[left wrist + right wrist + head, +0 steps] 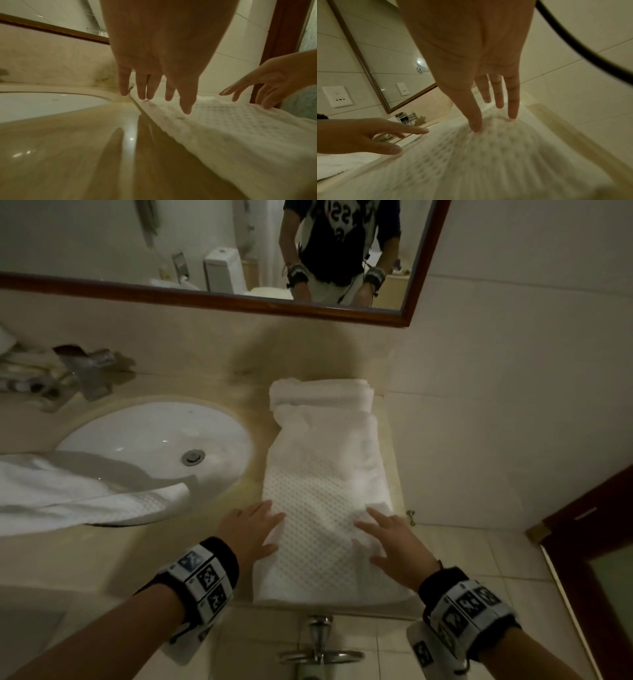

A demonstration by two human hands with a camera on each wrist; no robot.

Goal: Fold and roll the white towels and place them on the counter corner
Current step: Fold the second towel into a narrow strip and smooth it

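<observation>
A white waffle-weave towel (322,498) (231,129) (471,162) lies folded into a long strip on the beige counter (144,556), right of the sink. A rolled white towel (320,393) sits behind it in the counter corner by the wall. My left hand (255,529) (154,92) lies flat with straight fingers on the strip's left edge. On the strip's right side my right hand (390,539) (493,112) presses down with spread, straight fingers. Neither hand holds anything.
The white oval sink (154,440) is at left, with another white towel (78,498) draped over its front rim. A tap and a toiletries tray (41,378) stand at the back left. A wood-framed mirror (239,302) hangs above. The tiled wall bounds the counter on the right.
</observation>
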